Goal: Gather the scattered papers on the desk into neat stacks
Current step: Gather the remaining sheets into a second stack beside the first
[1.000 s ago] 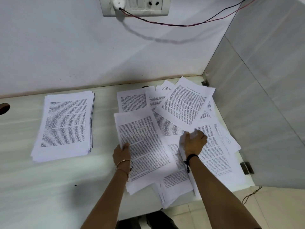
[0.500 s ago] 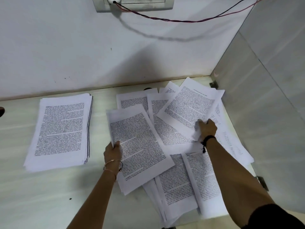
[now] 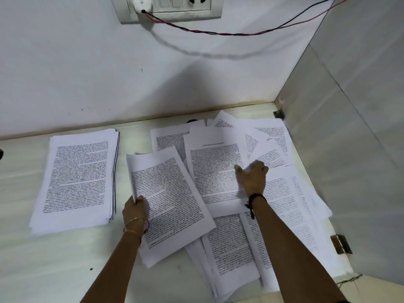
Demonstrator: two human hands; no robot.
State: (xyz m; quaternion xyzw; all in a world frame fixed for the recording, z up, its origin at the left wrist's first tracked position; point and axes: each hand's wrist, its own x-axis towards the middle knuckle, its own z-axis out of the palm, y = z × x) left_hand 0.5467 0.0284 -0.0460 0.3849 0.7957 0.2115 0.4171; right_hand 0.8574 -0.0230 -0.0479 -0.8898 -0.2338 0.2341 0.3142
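A neat stack of printed papers (image 3: pixel 80 178) lies on the left of the desk. Scattered printed sheets (image 3: pixel 290 206) cover the desk's right half, overlapping at many angles. My left hand (image 3: pixel 133 213) grips the left edge of a small bundle of sheets (image 3: pixel 168 202) that lies tilted on the pile. My right hand (image 3: pixel 251 178) pinches the right edge of a single sheet (image 3: pixel 214 171) near the middle of the pile, thumb on its printed face and fingers curled at its edge.
The pale desk (image 3: pixel 43 270) meets a white wall behind and a grey side panel (image 3: pixel 349 171) on the right. A socket plate (image 3: pixel 170 7) with a red and black wire (image 3: pixel 240 33) hangs above. Some sheets overhang the desk's front edge.
My right hand has dragged the top sheet from the far right toward the middle, turning it straighter. My left hand keeps holding its bundle, shifted slightly left.
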